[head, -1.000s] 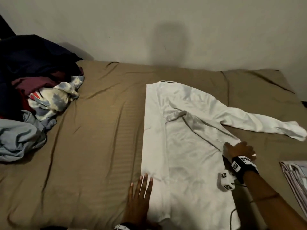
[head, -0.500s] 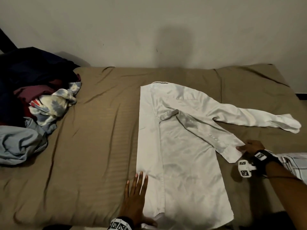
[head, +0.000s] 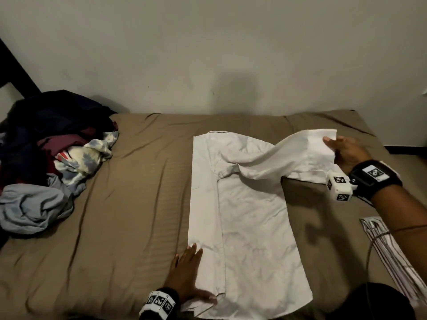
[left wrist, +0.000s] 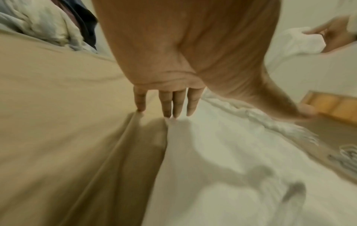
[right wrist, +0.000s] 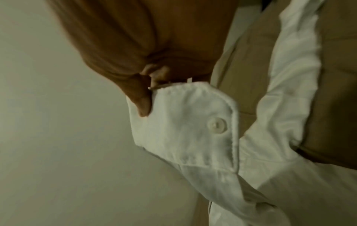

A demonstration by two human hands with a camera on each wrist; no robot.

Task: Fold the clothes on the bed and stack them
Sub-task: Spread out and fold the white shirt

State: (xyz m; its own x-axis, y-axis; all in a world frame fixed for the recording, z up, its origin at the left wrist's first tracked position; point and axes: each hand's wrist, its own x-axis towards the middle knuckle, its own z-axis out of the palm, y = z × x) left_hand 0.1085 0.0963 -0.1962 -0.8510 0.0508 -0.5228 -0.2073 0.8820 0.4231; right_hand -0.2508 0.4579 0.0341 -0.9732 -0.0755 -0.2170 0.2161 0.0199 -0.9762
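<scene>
One white shirt (head: 245, 218) lies flat mid-bed (head: 129, 204), its left side already folded in and one sleeve cuff (right wrist: 185, 122) lifted. The right hand (head: 346, 153) pinches that cuff while the left hand (head: 184, 273) rests open, fingers straight, on the hem. The sleeve probably folds best drawn taut, then laid straight down the body, with the hem pinned so nothing shifts.

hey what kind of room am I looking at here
Most likely a bedroom. A mattress under a wrinkled tan sheet sits against a plain pale wall, a white button-up shirt is spread on it for folding, and a heap of unfolded clothes lies at the left.
</scene>
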